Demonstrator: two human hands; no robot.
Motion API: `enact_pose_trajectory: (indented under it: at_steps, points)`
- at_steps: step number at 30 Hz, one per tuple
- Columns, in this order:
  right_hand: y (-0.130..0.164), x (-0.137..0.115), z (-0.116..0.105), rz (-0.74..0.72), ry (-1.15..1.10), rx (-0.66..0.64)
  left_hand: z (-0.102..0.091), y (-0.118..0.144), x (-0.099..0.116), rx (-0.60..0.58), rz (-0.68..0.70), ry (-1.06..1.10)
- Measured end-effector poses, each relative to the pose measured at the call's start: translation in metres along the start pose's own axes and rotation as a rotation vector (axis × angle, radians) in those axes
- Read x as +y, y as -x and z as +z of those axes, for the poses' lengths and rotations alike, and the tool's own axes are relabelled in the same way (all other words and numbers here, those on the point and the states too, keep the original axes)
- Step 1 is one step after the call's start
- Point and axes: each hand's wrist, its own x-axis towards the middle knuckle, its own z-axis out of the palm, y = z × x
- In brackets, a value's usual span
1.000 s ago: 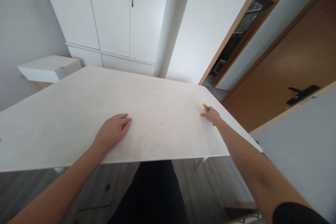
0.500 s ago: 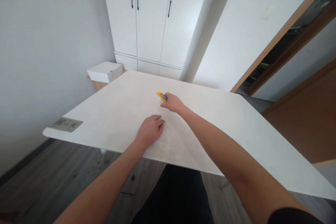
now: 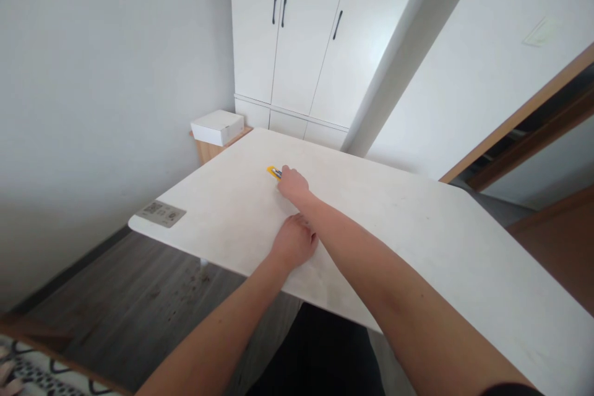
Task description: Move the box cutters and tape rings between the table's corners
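Observation:
My right hand point(image 3: 293, 184) is closed around a yellow utility knife point(image 3: 274, 172) with a blue and silvery inset. The knife's yellow end sticks out to the left of my fingers, close over the white tabletop point(image 3: 232, 198). Whether it touches the surface I cannot tell. Nearer to me, my left hand point(image 3: 294, 241) rests on the table with its fingers curled in, and nothing shows in it. My right forearm passes just beside its fingertips and partly covers them.
A grey label point(image 3: 161, 213) is stuck on the table's left corner. Behind that, a white box point(image 3: 218, 127) sits on a small wooden stand point(image 3: 208, 151). White cabinets point(image 3: 301, 31) with dark handles stand along the back. Patterned fabric point(image 3: 41, 371) lies at the lower left.
My view has turned to the left. The right hand has moved left across the table with the utility knife in it. My left hand has stayed at about the same spot.

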Motion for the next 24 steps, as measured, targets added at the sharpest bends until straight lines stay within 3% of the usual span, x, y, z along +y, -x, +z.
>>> enact_pose_trajectory:
  at_steps: [4,14,20,24]
  points:
    - [-0.008,0.000,0.001,-0.012,-0.009,-0.061,0.000,0.000,0.000,-0.007,0.003,0.023]
    - [-0.026,0.013,0.005,0.111,-0.148,0.001,-0.002,0.001,0.000,-0.040,-0.014,0.067]
    - [-0.039,0.023,-0.001,-0.016,-0.089,-0.048,-0.001,0.002,-0.001,-0.060,-0.027,0.044]
    - [-0.034,0.011,-0.007,0.007,-0.109,0.029,0.000,0.001,-0.001,-0.058,-0.039,0.049]
